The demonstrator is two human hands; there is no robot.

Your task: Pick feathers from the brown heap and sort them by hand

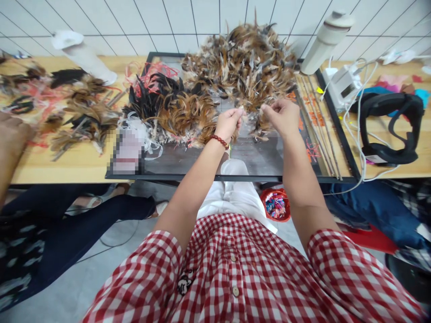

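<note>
My left hand (229,123), with a red bead bracelet (219,141) at the wrist, is closed in a pinch. A pale tip shows at its fingertips, and brown feather (235,136) hangs just below it. To the right, my right hand (284,117) has its fingers curled and thumb forward, beside a small tuft of feathers (261,126); what lies between its fingers is too small to make out. Behind both hands rises a large heap of brown feathers (249,58). A pile of brown feather bunches (185,110) and black feathers (161,92) lies to the left.
A black-framed tray (188,176) holds the feathers. White ribbon (136,128) and a pixelated object (127,152) lie at its left. Thin sticks (321,130), a bottle (326,42), a white charger with cables (345,85) and a black headset (390,130) stand right. A neighbour's hand (13,139) shows left.
</note>
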